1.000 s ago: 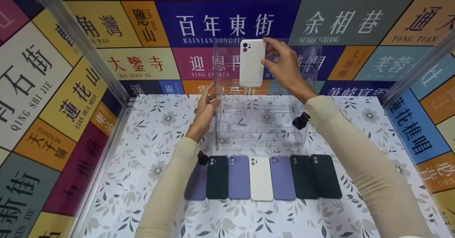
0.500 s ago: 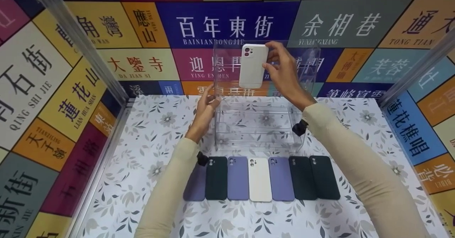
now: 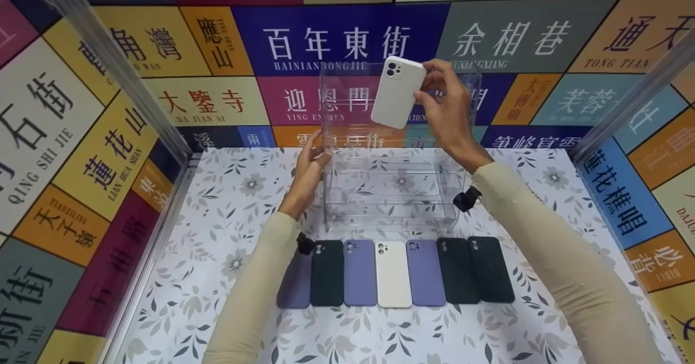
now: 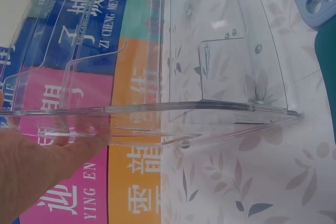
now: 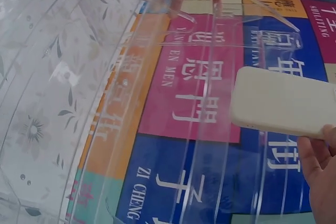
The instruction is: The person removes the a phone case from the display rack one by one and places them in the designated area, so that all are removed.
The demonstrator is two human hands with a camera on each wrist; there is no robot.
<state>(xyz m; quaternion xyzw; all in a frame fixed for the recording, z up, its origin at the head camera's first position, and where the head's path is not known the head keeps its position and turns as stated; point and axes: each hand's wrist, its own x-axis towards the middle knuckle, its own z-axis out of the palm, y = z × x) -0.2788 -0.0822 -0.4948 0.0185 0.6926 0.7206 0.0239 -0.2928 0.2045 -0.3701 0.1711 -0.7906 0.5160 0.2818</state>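
My right hand [image 3: 449, 106] pinches a white phone case [image 3: 398, 93] by its right edge, thumb in front. The case is raised before the upper tiers of a clear acrylic display rack [image 3: 327, 201], tilted with its lower end to the left. Its plain back shows in the right wrist view, where the fingers [image 5: 320, 163] hold its edge. My left hand [image 3: 309, 175] holds the rack's left side panel. In the left wrist view that hand [image 4: 39, 174] lies along the panel's edge, some fingers seen through the plastic.
In front of the rack lies a row of phone cases: a white one [image 3: 394, 274], several lilac ones [image 3: 360, 273] and several dark green ones [image 3: 327, 273]. A floral cloth [image 3: 233, 299] covers the table. Sign-patterned walls [image 3: 347, 32] stand behind and at both sides.
The white case in my right hand has gone from upright to tilted and moved slightly right, away from the rack's upper tier. My left hand stays on the side panel.
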